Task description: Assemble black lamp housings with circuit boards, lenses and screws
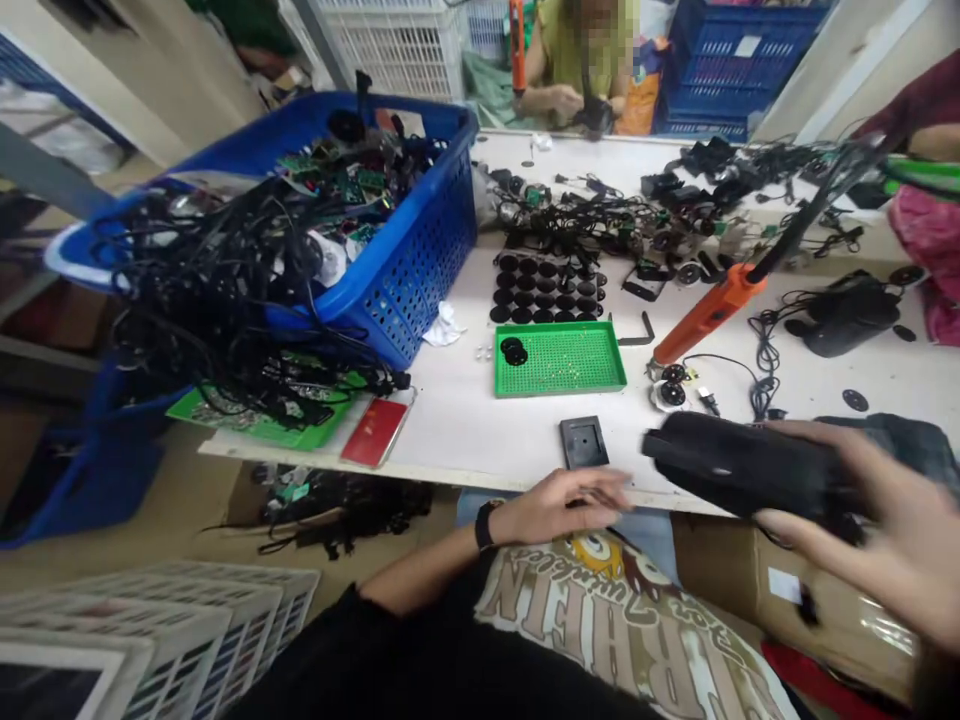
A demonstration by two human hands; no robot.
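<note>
My right hand is wrapped around a bulky black plastic housing, lifted above the table's front edge at the right. Motion blurs the hand and the housing, so its exact kind is unclear. Close to my body, my left hand hovers at the front edge with its fingers extended and thumb apart; I see nothing held in it. Just beyond those fingers lies a small dark grey square block with a recess. An orange electric screwdriver hangs tip down over a small round part with black discs.
A blue basket heaped with cables and circuit boards stands left. A green tray holds black discs and tiny bits. Nearby lie a red phone-shaped item and another black housing. Across the table sits a person.
</note>
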